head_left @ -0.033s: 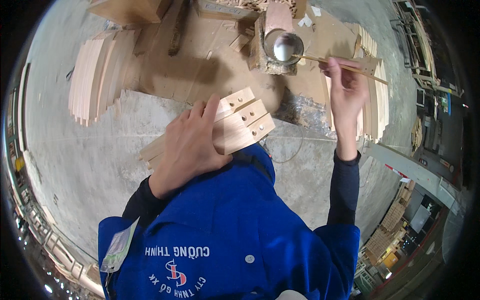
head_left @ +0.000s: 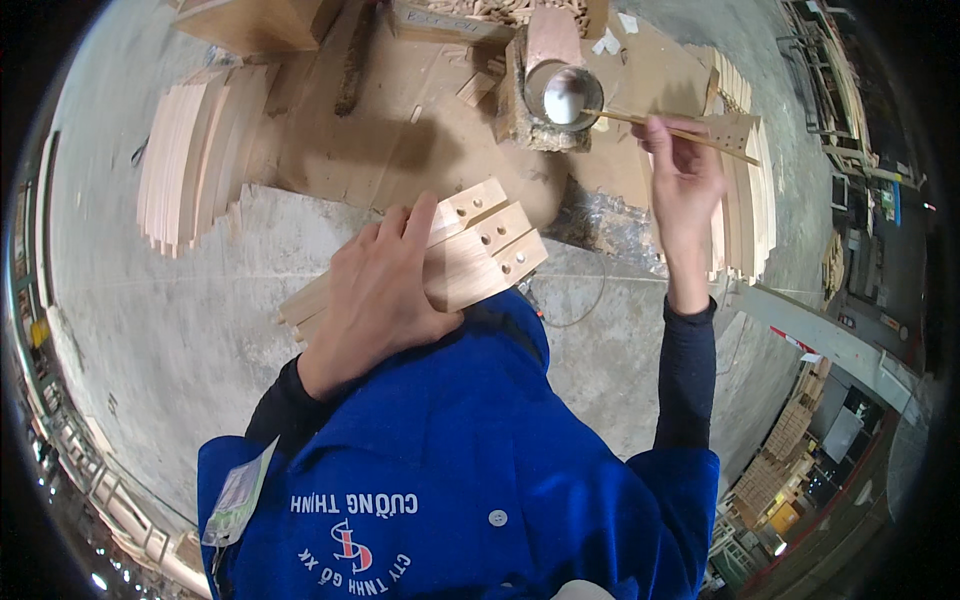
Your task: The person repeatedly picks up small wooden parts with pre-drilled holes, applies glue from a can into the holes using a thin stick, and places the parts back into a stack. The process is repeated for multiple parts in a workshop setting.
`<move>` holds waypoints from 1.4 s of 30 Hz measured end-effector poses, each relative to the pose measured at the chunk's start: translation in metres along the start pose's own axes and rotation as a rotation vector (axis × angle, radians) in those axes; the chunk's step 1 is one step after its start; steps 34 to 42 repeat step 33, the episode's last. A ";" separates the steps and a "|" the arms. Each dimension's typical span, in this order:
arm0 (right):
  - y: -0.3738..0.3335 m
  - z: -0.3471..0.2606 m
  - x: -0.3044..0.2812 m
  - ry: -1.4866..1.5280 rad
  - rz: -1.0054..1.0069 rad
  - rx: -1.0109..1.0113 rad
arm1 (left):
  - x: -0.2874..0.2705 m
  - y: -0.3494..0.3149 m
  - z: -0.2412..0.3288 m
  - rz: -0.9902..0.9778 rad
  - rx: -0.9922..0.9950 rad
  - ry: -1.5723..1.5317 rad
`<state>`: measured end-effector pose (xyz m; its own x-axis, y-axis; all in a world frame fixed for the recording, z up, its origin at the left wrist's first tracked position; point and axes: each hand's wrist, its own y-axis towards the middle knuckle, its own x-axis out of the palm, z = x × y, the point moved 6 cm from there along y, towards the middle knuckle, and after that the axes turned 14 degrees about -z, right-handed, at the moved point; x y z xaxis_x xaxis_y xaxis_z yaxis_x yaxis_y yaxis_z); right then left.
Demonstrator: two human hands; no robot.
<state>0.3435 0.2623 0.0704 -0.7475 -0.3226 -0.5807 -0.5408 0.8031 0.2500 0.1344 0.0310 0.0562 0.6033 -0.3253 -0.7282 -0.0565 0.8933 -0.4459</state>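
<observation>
My left hand (head_left: 382, 275) is wrapped over a bundle of pale wooden slats (head_left: 470, 262), held tilted in front of my body. Their far ends face up and to the right, showing pairs of round drilled holes; one hole in the nearest slat looks whitish. At the upper right, my right hand (head_left: 687, 185) pinches a thin wooden stick (head_left: 640, 118). The stick's left tip reaches the rim of a round cup (head_left: 596, 92) holding white liquid (head_left: 564, 98), probably glue. That cup sits in a crusted wooden block holder (head_left: 512, 110).
Stacks of pale slats stand at the left (head_left: 185, 160) and at the right (head_left: 755, 200), behind my right hand. Cardboard (head_left: 330, 150) covers the work surface. Small wooden dowels (head_left: 510, 12) lie in a box at the back, beside a larger brown box (head_left: 255, 25).
My right hand and the stick have shifted slightly to the left. The left hand and the slats have barely moved.
</observation>
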 end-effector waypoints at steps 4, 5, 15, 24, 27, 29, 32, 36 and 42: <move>-0.001 0.015 0.006 -0.288 -0.064 -0.019 | 0.001 0.001 -0.003 0.002 0.050 0.016; 0.000 0.013 0.009 -0.347 -0.096 -0.035 | 0.001 0.000 -0.005 0.009 0.050 0.015; -0.005 -0.024 0.012 -0.406 -0.342 -0.002 | -0.011 -0.005 -0.022 0.001 0.057 -0.016; -0.004 -0.031 -0.027 -0.202 -0.210 0.149 | -0.026 -0.002 -0.061 -0.042 0.044 0.018; -0.015 0.015 -0.052 0.190 0.041 0.231 | -0.029 0.011 -0.069 -0.095 0.059 0.032; -0.033 0.069 -0.055 0.449 0.231 0.334 | -0.029 0.023 -0.074 -0.104 0.101 0.057; -0.068 0.177 -0.022 0.880 0.309 0.573 | -0.021 0.052 -0.077 -0.120 0.174 0.135; -0.073 0.205 -0.002 1.017 0.271 0.649 | -0.017 0.064 -0.077 -0.150 0.173 0.178; -0.073 0.205 -0.002 1.017 0.271 0.649 | -0.017 0.064 -0.077 -0.150 0.173 0.178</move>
